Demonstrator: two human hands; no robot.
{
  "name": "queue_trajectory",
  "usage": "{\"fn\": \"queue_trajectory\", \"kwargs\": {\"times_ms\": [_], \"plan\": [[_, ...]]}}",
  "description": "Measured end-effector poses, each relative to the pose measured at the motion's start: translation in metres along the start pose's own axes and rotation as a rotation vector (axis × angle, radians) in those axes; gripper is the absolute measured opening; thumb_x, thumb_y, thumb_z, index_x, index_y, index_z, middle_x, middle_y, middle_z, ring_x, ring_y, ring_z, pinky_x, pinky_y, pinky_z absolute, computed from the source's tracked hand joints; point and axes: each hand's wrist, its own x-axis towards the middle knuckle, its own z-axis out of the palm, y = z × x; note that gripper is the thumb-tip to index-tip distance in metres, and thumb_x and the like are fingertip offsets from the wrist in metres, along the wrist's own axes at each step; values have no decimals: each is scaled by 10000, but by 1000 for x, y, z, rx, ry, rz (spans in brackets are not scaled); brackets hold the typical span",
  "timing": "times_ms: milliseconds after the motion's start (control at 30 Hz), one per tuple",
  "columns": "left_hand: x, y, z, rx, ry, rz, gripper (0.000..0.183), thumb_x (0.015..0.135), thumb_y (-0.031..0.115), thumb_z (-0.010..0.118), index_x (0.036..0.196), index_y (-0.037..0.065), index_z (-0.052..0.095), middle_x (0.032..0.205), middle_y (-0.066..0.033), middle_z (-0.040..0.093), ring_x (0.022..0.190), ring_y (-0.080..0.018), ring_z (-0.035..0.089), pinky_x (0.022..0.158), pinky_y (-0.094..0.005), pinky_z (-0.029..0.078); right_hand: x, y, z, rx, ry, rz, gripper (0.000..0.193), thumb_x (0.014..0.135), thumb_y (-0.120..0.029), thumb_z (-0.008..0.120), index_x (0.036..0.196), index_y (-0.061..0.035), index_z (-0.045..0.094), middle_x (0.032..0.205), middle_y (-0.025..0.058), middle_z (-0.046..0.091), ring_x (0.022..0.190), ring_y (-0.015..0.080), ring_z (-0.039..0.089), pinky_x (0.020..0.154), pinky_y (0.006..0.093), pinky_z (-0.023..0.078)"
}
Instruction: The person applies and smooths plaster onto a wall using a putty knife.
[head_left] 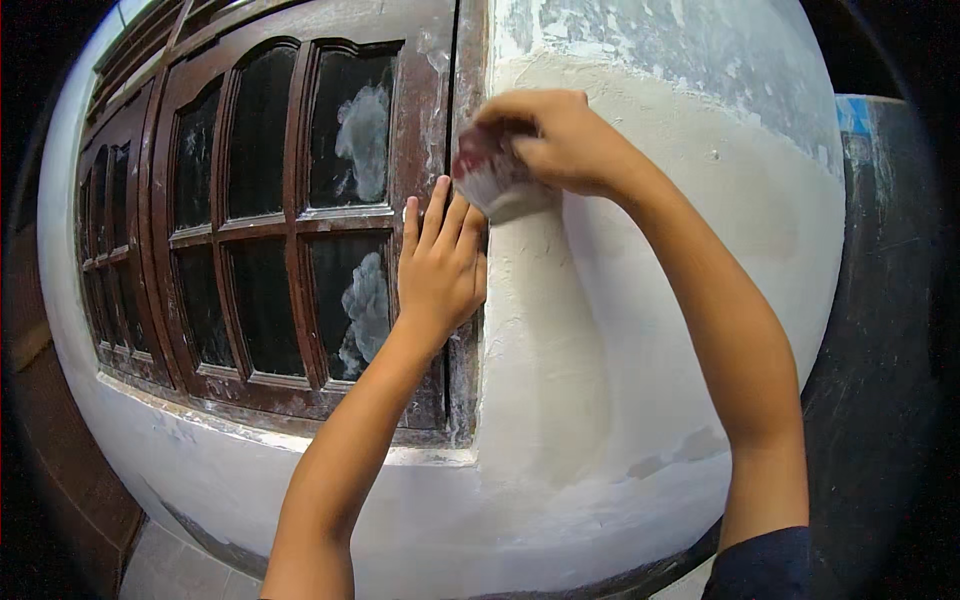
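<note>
My right hand (pixel 565 140) grips a putty knife (pixel 510 200), smeared by motion, with a dark red part and a wide greyish blade. Its blade meets the wall beside the window frame, at the upper end of a damp-looking, cream-coloured strip of filler (pixel 545 300). Lower and to the left, my left hand (pixel 440 255) lies flat with fingers stretched upward on the brown wooden window frame (pixel 465 380). Its fingertips are just left of the knife, and nothing is held in it.
Brown wooden shutters (pixel 300 120) with dark glass panes fill the left; two panes bear whitish smears. White wall (pixel 690 330) spreads rightward, with a patchy grey-blue area (pixel 700 60) on top. A dark panel (pixel 880 350) stands far right. Floor tiles (pixel 180 565) show at the lower left.
</note>
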Motion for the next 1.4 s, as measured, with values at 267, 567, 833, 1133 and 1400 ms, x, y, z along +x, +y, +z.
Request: {"fn": "queue_trajectory", "kwargs": {"times_ms": [267,567,833,1133,1400], "plan": [[-2,-6,0,-72,142,3,534,836,148,512,1359,44,472,1459,-124,442,1421,-297,325,1184,-509,148,-8,-16,-3,-178,-252,13,398,703,48,510,1055,-25,682,942,142,711,905,239,672,866,326,518],[-2,-4,-4,-89,89,-10,550,852,138,504,1393,54,450,1486,-132,412,1432,-293,305,1188,-509,134,-8,-17,-19,121,-237,145,403,717,47,497,1079,1,668,979,106,714,907,190,662,873,310,510],[-3,-3,4,-39,44,-7,539,800,174,533,1324,50,504,1394,-129,492,1416,-305,327,1180,-533,153,14,-7,4,103,63,-9,358,755,18,548,1082,-22,690,978,121,723,935,190,668,869,315,509],[-1,-3,-2,-16,139,29,455,875,134,520,1309,-4,509,1408,-180,472,1375,-337,366,1178,-529,158,11,-8,-5,-32,-242,-49,386,712,38,507,1045,-10,697,964,131,714,895,224,671,873,322,509],[2,5,-3,2,73,-17,583,880,116,470,1457,80,395,1538,-79,366,1429,-279,313,1187,-493,130,-14,-12,-20,281,587,-5,299,803,-118,568,1055,31,630,965,237,685,885,351,683,820,392,517]]}}
